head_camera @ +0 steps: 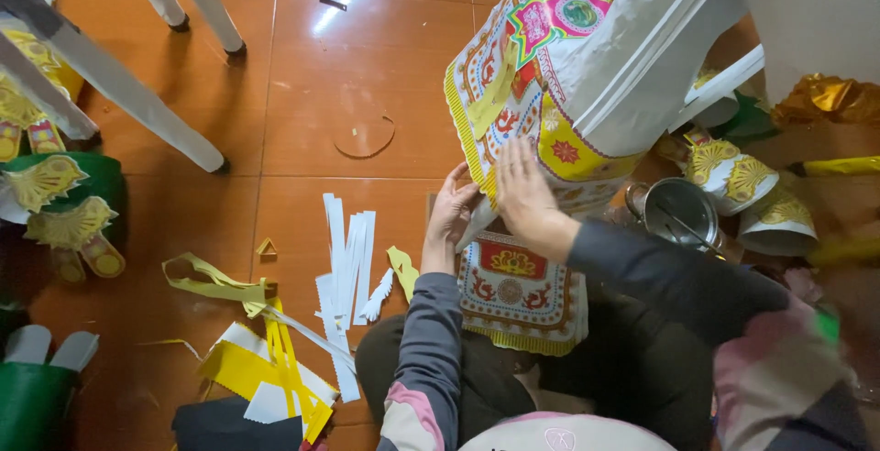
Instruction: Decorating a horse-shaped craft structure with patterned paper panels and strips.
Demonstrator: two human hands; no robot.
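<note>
Pressing the right hand (524, 190), open and flat, against the patterned paper model (522, 93) at upper centre; left hand (449, 217) probably pinching its lower edge, fingers partly hidden. Lying at lower left on the tiled floor (367, 66): white paper strips (346, 268).

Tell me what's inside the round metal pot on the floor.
The metal pot holds a thin stick-like tool leaning across it. Whether it holds paste or liquid cannot be told; its near edge is covered by the right arm's sleeve.

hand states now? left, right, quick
Left hand: fingers curled on the decorated paper figure's lower edge.
Right hand: open, pressed flat on the figure.
</note>
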